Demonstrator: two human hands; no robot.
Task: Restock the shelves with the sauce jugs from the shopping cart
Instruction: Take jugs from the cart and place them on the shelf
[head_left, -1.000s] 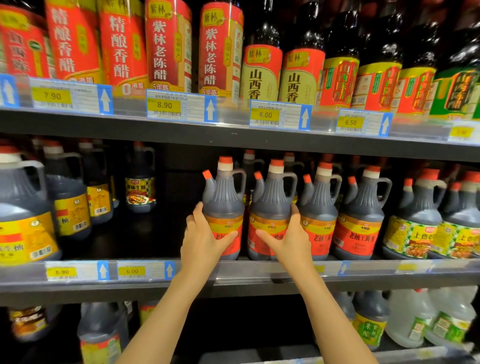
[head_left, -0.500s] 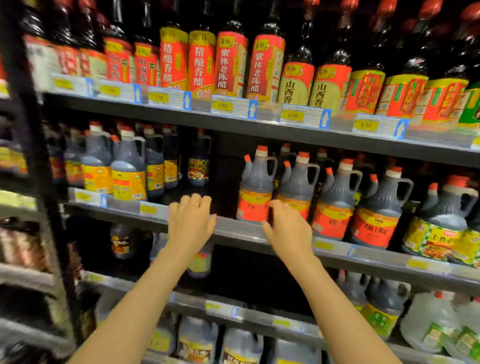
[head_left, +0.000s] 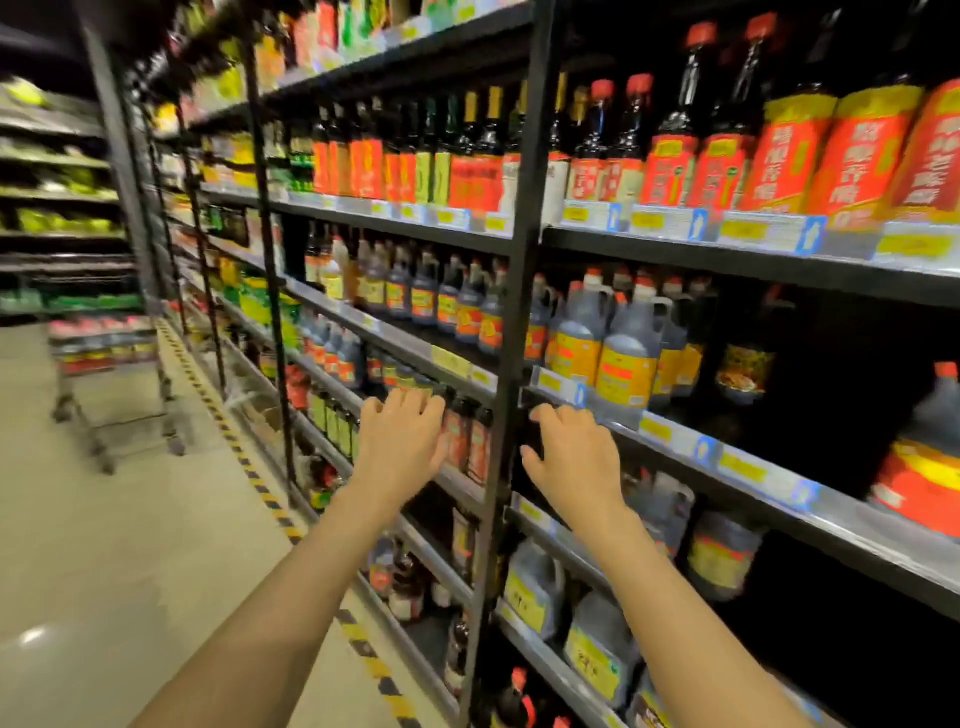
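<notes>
Broadly, the shelves fill the right side of the view, dark metal tiers running away down the aisle, with a black upright post standing between two bays. Far off on the left, on the pale floor, a shopping cart stands well apart from the person, blurred, with reddish and dark goods in it that cannot be made out. On the middle tier right of the post, sauce jugs with yellow and orange labels stand upright in rows behind the price strip; tall bottles with red labels line the tier above. Both bare arms reach forward. The left hand hangs in front of the small bottles left of the post, fingers straight and spread, holding nothing. The right hand, likewise empty with relaxed fingers, is raised just below the shelf edge, right of the post.
</notes>
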